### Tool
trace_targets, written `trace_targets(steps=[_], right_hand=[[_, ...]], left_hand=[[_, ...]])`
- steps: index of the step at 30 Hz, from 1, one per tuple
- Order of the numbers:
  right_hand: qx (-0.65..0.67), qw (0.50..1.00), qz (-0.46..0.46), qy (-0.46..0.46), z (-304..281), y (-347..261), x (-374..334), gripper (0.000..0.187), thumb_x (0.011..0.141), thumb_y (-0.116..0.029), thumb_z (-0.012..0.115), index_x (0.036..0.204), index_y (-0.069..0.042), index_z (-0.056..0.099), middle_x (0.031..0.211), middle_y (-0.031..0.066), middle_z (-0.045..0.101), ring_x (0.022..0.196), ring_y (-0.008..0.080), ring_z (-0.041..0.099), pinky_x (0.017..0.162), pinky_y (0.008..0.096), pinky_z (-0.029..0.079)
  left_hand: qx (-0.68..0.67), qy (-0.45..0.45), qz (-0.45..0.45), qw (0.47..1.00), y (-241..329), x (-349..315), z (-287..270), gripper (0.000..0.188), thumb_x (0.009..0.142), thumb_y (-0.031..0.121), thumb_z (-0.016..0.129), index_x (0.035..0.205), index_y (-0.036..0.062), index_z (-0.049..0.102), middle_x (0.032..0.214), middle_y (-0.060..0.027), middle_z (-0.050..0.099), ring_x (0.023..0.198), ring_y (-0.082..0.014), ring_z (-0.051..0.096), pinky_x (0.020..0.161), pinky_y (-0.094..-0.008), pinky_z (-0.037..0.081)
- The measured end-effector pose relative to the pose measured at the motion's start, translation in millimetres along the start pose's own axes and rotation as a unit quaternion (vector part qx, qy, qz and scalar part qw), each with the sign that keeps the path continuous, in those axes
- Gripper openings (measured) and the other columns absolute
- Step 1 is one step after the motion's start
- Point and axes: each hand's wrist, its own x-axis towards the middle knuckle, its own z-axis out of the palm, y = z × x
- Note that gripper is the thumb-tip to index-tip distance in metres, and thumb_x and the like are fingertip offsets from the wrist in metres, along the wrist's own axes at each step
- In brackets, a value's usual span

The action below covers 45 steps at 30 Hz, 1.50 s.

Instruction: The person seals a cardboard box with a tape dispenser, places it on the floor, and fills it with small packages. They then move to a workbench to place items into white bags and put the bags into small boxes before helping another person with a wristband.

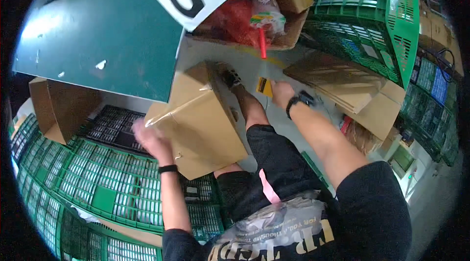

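A brown cardboard box stands tilted between my legs, and shiny clear tape runs along its upper edge. My left hand is at the box's left side, its fingers smeared by motion. I cannot tell whether it touches the box. Right of the box, my right hand is closed round a yellow tool with a dark patch on its face. Most of the tool is hidden in my fist, and it is apart from the box.
A dark green tabletop fills the upper left. Ahead sits an open carton holding red plastic bags and a red rod. Flattened cardboard lies at right. Green crates stand at upper right, more crates at lower left.
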Motion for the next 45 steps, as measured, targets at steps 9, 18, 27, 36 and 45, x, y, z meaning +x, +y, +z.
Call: trace_targets(steps=[9,18,27,36,45], right_hand=[[0.212,0.972,0.066,-0.082,45,25,-76,0.075,0.068,-0.033,0.082,0.128,-0.007,0.046,0.101,0.0176,0.068,0.097,0.0354,0.067,0.081,0.0454,0.055],[0.293,0.943,0.111,-0.111,37,45,-96,0.074,0.070,-0.035,0.078,0.129,-0.008,0.042,0.105,0.0212,0.068,0.100,0.0387,0.065,0.085,0.0491,0.053],[0.308,0.932,0.140,-0.131,48,45,-96,0.081,0.070,-0.036,0.074,0.137,-0.010,0.036,0.111,0.0241,0.065,0.107,0.0423,0.062,0.091,0.0510,0.051],[0.314,0.928,0.133,-0.151,57,54,-89,0.080,0.069,-0.037,0.076,0.134,-0.010,0.038,0.115,0.0245,0.065,0.109,0.0433,0.062,0.092,0.0505,0.050],[0.335,0.929,0.121,-0.098,55,78,-82,0.080,0.070,-0.045,0.076,0.130,-0.008,0.040,0.113,0.0263,0.065,0.107,0.0450,0.061,0.092,0.0513,0.050]], left_hand=[[0.436,-0.366,0.443,0.693,180,0,115,0.066,0.096,0.048,0.044,0.147,0.0063,0.042,0.152,-0.0132,0.042,0.146,-0.0306,0.027,0.121,-0.0530,0.009],[0.312,-0.309,0.432,0.787,215,27,128,0.046,0.092,0.029,0.047,0.129,0.0030,0.055,0.125,-0.0156,0.059,0.124,-0.0316,0.049,0.114,-0.0497,0.025],[0.187,-0.233,0.442,0.846,150,76,90,0.032,0.086,0.017,0.050,0.110,0.0003,0.063,0.108,-0.0163,0.067,0.112,-0.0319,0.059,0.112,-0.0504,0.032],[0.263,-0.478,0.178,0.819,166,99,62,0.036,0.093,0.022,0.052,0.119,0.0000,0.064,0.116,-0.0196,0.067,0.117,-0.0257,0.060,0.110,-0.0436,0.038],[-0.322,-0.447,0.011,0.834,48,86,107,0.041,0.091,0.035,0.070,0.118,0.0048,0.066,0.113,-0.0119,0.069,0.100,-0.0215,0.064,0.093,-0.0355,0.050]])
